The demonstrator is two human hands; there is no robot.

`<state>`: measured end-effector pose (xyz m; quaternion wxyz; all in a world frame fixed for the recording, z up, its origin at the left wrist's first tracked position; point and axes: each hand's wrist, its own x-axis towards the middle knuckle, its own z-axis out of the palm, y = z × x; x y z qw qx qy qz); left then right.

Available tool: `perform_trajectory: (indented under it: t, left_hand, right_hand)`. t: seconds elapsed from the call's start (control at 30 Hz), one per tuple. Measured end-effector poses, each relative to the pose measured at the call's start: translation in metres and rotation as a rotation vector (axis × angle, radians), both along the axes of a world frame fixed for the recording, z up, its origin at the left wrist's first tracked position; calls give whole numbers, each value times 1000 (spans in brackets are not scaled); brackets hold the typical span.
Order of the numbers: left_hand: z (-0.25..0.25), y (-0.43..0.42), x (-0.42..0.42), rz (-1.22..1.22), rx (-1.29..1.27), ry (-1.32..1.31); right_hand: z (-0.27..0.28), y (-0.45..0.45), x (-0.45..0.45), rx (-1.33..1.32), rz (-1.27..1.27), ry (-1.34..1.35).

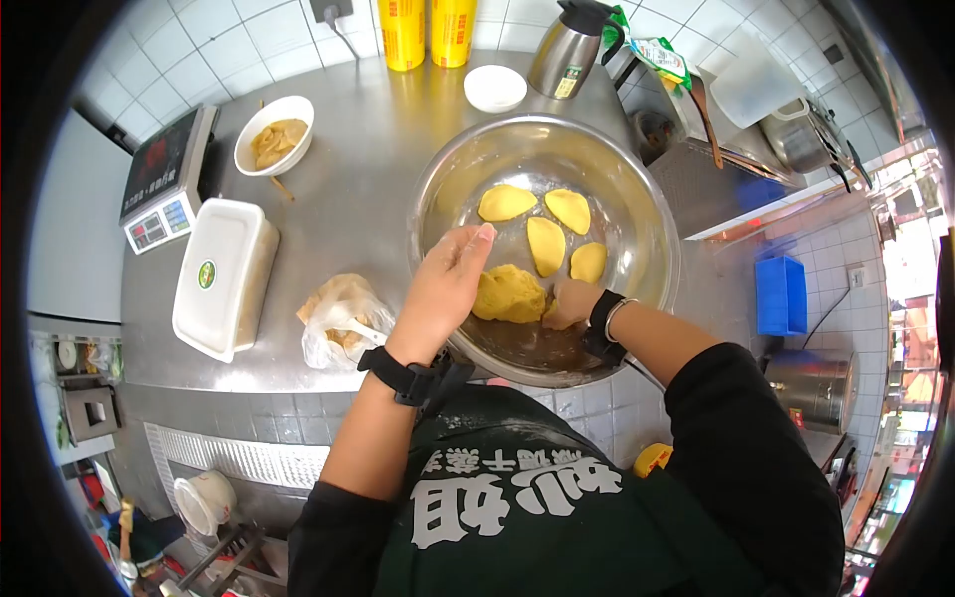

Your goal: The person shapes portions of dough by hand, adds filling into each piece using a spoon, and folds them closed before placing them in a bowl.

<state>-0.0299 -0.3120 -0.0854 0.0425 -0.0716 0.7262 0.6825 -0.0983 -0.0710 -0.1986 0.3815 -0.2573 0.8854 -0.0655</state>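
A wide steel bowl (652, 199) stands before me with a rough lump of yellow dough (509, 295) on its near side. Several flat, smooth yellow dough pieces (545, 246) lie apart from one another beyond the lump. My left hand (450, 282) is at the bowl's left rim, beside the lump, fingers stretched out and nothing held. Curled down at the lump's right end, my right hand (572, 302) grips the dough there; its fingertips are partly hidden.
Left on the steel counter are a lidded white box (221, 279), a scale (164, 179), a bowl of brownish food (277, 139) and a plastic bag (343, 320). Behind the steel bowl stand a small white bowl (494, 90) and a thermos jug (571, 52).
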Motion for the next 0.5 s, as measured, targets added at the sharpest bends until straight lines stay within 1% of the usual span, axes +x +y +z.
perform_trajectory:
  t: [0.07,0.1,0.13,0.17,0.23,0.27,0.3,0.33,0.37,0.4,0.43,0.47,0.5]
  left_hand:
    - [8,3,-2,-56,0,-17]
    - [9,5,-2,-79,-31,23]
    - [10,7,-4,-106,-60,67]
    - [12,11,-7,-134,-88,120]
    - [25,34,-4,-92,-236,353]
    - [25,44,-4,-112,-306,570]
    - [32,54,0,-178,-310,654]
    - [27,65,2,-229,-293,730]
    - [41,73,10,-268,-230,666]
    - [42,78,7,-238,-214,761]
    - [48,81,3,-256,-254,858]
    - [46,85,-3,-304,-284,952]
    - [51,89,-2,-336,-300,971]
  right_hand:
    - [9,7,-9,-95,-143,-171]
    - [34,5,-11,-144,-221,-258]
    - [67,-4,-16,60,-192,-110]
    - [78,1,-12,-162,-347,-264]
    - [102,12,-2,-634,-631,-538]
    - [118,12,10,-801,-732,-642]
    - [134,7,28,-976,-821,-742]
    - [145,6,47,-1133,-797,-741]
    - [152,6,64,-1291,-758,-728]
    - [157,5,74,-1325,-821,-764]
    - [158,4,84,-1364,-887,-804]
    - [152,4,92,-1502,-863,-820]
    - [146,6,98,-1634,-828,-838]
